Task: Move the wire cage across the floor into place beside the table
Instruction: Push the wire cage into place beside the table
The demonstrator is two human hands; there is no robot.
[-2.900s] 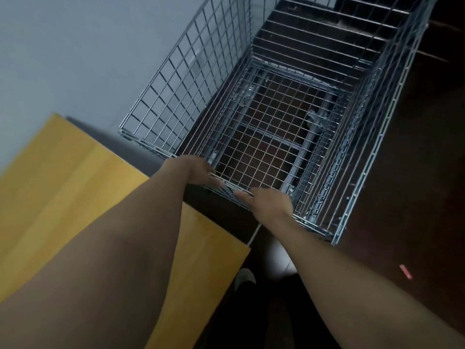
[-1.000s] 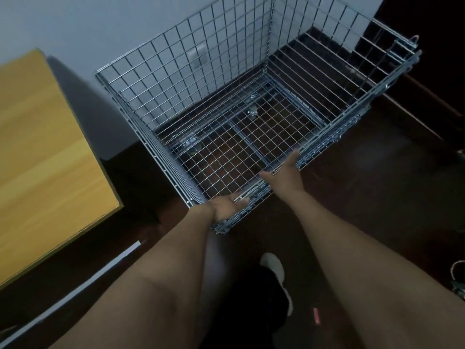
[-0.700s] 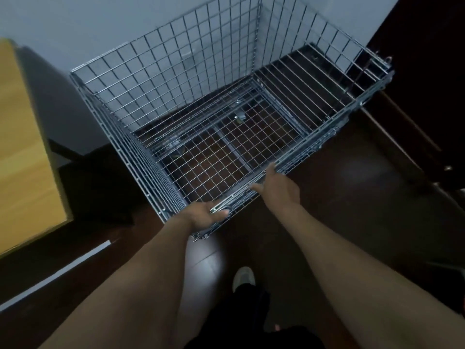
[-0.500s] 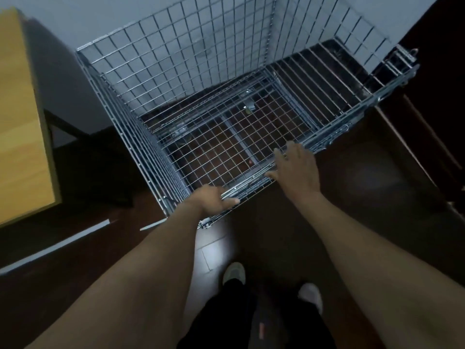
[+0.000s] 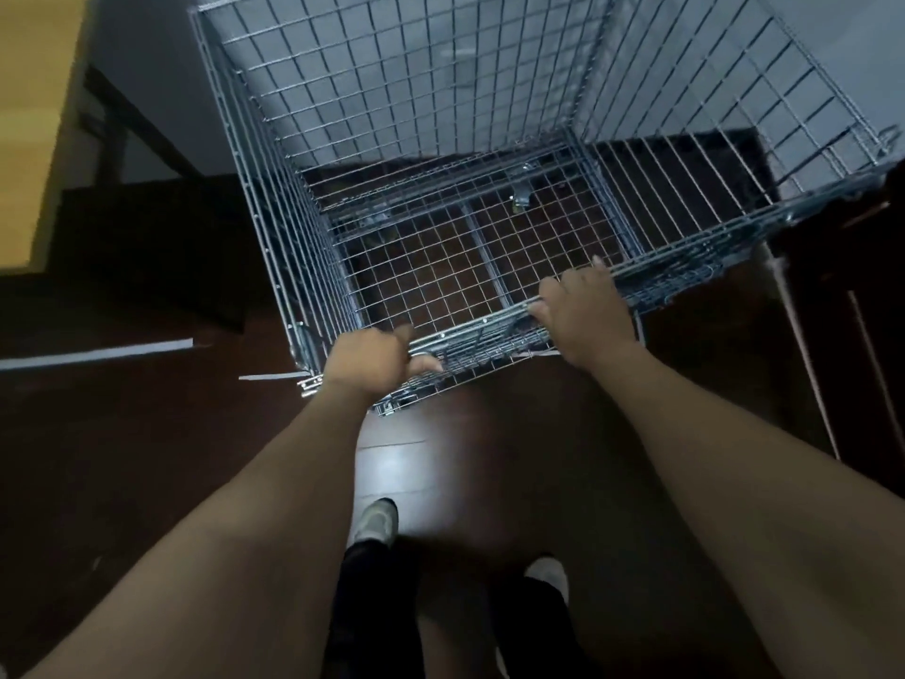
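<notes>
A large open-topped silver wire cage [image 5: 372, 85] stands on the dark wooden floor against the pale wall, its mesh bottom empty. My left hand [image 5: 372, 357] grips the cage's near top rim close to its left corner. My right hand [image 5: 585, 308] lies over the same rim further right, fingers curled on the wire. The yellow wooden table [image 5: 34, 125] is at the far left, with a gap of floor between it and the cage's left side.
The table's dark leg frame [image 5: 142, 134] stands in the gap by the wall. White strips [image 5: 103, 354] lie on the floor at left. Dark furniture [image 5: 852, 335] edges the right side. My two feet [image 5: 374, 521] stand on the floor just behind the cage.
The cage has swung round from end-on to side-on before me and slid toward the table and the wall. Both hands stay on its near rim, and my feet have stepped up behind it.
</notes>
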